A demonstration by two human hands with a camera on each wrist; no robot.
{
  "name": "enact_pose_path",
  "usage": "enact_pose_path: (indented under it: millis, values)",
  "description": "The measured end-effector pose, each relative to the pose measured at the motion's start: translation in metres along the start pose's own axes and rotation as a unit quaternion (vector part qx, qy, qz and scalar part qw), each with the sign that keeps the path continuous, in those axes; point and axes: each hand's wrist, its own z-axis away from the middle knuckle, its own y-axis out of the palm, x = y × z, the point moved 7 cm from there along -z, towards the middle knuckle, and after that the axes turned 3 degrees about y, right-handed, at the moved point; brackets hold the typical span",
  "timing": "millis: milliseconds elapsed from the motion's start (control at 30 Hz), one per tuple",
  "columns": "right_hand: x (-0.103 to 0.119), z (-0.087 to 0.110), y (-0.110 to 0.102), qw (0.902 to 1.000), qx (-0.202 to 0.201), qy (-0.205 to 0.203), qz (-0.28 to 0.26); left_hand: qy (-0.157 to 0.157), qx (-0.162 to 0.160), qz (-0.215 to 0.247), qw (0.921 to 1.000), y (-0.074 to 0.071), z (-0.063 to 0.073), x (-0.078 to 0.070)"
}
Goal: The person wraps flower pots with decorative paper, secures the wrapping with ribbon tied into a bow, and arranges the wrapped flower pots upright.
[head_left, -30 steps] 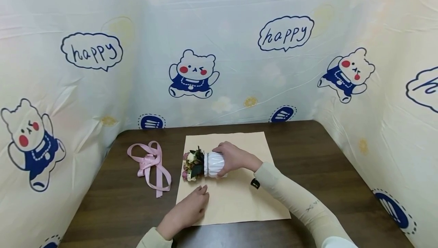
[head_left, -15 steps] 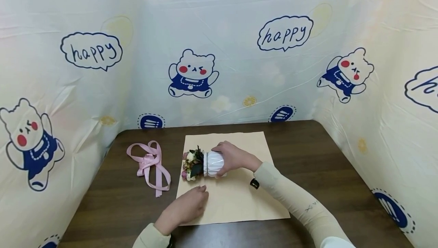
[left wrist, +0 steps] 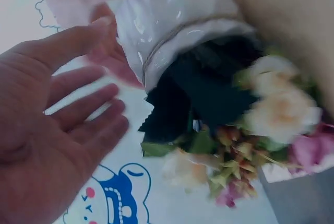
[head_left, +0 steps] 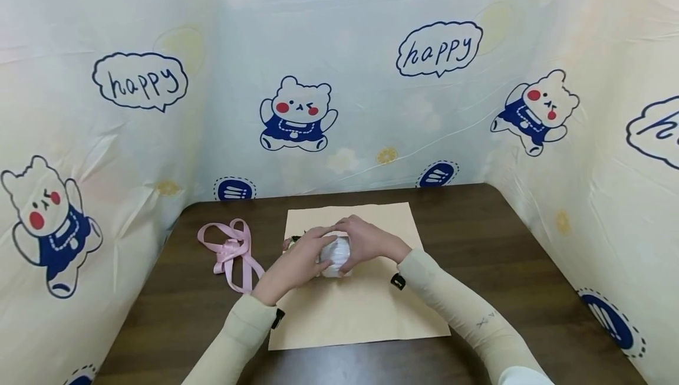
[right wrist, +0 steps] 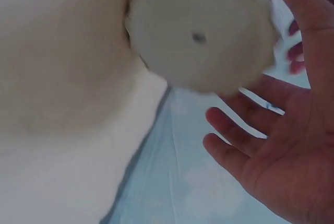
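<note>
A small white ribbed flower pot (head_left: 336, 255) lies on its side on a beige paper sheet (head_left: 366, 308). Twine circles its rim in the left wrist view, where cream and purple flowers (left wrist: 282, 109) and dark leaves fill its mouth. My right hand (head_left: 366, 240) grips the pot near its base, thumb on one side and fingers on the other. The scalloped pot base (right wrist: 198, 57) faces the right wrist camera. My left hand (head_left: 299, 258) is at the rim end with fingers extended beside the pot, hiding most of the flowers from the head view.
A looped pink ribbon (head_left: 230, 249) lies to the left of the paper on the dark wooden table (head_left: 477, 237). A pale curtain (head_left: 366, 108) printed with bears and "happy" bubbles surrounds the table's back and sides.
My left hand has moved up and forward from the paper to the pot, covering the flowers in the head view. My right hand keeps its hold on the pot, almost in place.
</note>
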Motion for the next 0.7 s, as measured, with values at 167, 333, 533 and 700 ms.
enact_pose_path:
  millis: [167,333,533,700]
  values:
    - [-0.029,0.021,-0.017,0.9991,0.008,0.03,-0.029,-0.038,0.066,0.022,0.9969,0.014,-0.015,0.01]
    - [-0.077,0.045,-0.032,0.9897,-0.027,0.122,-0.071,-0.033,0.073,0.032,0.9963,0.017,-0.017,0.011]
    - [-0.131,0.076,-0.03,0.9552,-0.031,0.279,-0.094,-0.047,0.089,0.043,0.994,0.014,-0.021,0.013]
    - [-0.158,0.099,-0.011,0.9241,-0.001,0.373,-0.085,-0.062,0.098,0.041,0.9924,0.016,-0.023,0.017]
